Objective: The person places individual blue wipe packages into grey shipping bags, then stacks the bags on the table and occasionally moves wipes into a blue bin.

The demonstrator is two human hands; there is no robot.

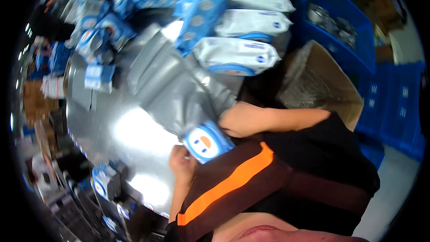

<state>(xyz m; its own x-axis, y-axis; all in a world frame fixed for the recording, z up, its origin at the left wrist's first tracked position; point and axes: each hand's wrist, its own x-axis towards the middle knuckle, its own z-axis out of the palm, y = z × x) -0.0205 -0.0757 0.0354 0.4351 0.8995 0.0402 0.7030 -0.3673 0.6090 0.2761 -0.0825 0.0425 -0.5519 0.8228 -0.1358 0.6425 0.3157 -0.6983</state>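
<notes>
At one shiny table (105,118), left hand (182,161) and right hand (240,120) flank one blue pack (205,142), their grips unclear.

A silvery metal desk (105,112) takes up much of the space, its polished top throwing back white glare. Over on the left, small white ceiling lights (19,56) make a broken line out past some stacked brown cartons (35,101), and lower down stands something grey, perhaps racking (67,210), too blurred for me to be sure. On the right, an open blue bin (368,54) sits near blue plastic crates (389,103), pale grey floor (396,188) showing below.
</notes>
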